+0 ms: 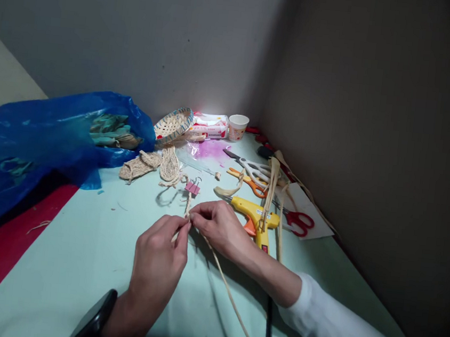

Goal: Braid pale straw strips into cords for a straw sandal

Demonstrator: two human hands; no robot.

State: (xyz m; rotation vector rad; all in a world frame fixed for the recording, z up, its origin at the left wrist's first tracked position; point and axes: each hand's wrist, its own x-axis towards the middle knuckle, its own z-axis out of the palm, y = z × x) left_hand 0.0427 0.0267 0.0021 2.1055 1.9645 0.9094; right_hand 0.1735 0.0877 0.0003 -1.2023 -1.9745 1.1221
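My left hand (160, 255) and my right hand (219, 227) meet at mid-table, both closed in a pinch. Between their fingertips is the lower end of a short pale braid (188, 203) of straw-like fibre. A pink binder clip (193, 187) grips the braid's upper part. One long loose strand (231, 298) runs from beneath my right hand down toward the table's front edge. The exact crossing of the strands is hidden by my fingers. Just beyond the clip lie a coiled braid piece (170, 166) and a woven sole-shaped piece (140, 167).
To the right lie a yellow glue gun (245, 208), orange scissors (250, 182), white-handled scissors (245, 162) and red scissors (300, 222). At the back stand a woven basket (173, 125), a tissue pack (210, 126) and a paper cup (238, 128). A blue plastic bag (53, 123) fills the left.
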